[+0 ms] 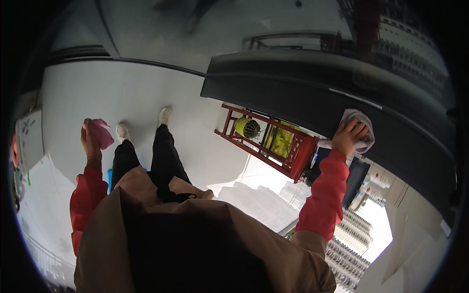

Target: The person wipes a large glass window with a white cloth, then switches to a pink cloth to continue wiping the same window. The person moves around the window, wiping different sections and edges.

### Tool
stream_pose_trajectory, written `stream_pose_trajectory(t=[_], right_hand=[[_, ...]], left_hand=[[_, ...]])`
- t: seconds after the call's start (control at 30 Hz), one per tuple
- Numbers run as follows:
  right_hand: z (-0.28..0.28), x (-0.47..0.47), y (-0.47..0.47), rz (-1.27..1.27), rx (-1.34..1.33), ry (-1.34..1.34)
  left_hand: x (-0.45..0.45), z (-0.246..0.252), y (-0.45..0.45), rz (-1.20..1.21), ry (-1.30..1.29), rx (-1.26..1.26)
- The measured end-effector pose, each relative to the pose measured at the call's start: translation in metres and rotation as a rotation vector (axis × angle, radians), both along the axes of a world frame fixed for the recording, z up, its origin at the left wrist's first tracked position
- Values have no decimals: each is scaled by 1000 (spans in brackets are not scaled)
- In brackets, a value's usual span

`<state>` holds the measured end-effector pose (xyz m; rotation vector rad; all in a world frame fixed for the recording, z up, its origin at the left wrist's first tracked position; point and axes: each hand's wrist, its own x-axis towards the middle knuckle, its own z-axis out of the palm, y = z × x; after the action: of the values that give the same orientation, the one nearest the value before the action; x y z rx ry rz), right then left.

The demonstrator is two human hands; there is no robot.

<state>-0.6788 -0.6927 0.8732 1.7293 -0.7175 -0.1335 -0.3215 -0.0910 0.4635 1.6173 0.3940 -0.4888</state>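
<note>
My left hand (90, 144) hangs at my side above the pale floor, gripping a pink cloth (101, 134). Stretched far out to the right, my right hand (346, 137) lies over a light grey cloth (367, 141). The fingers press that cloth against the long black panel (293, 99), near its lower edge. One end of the cloth trails left from under the wrist. Beyond the panel is dark glass (154, 40) with dim reflections.
Below the panel stands a red wooden stand (296, 157) bearing a potted cactus (247, 128) in a yellow-green pot. My shoes (165, 116) are on the pale floor (84, 95). A white box-like object (30, 141) is at far left. Tall buildings (351, 230) show at lower right.
</note>
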Motion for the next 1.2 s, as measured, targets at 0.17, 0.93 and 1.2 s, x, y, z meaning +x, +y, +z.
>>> stream_pose_trajectory(t=[0.17, 0.93, 1.2], right_hand=[[-107, 2, -2, 45, 248, 119], [-721, 59, -26, 28, 575, 680], [-919, 61, -50, 145, 708, 828]], left_hand=[[-59, -13, 28, 184, 59, 61], [-356, -231, -137, 363, 877, -122], [-341, -201, -127, 527, 1048, 15]])
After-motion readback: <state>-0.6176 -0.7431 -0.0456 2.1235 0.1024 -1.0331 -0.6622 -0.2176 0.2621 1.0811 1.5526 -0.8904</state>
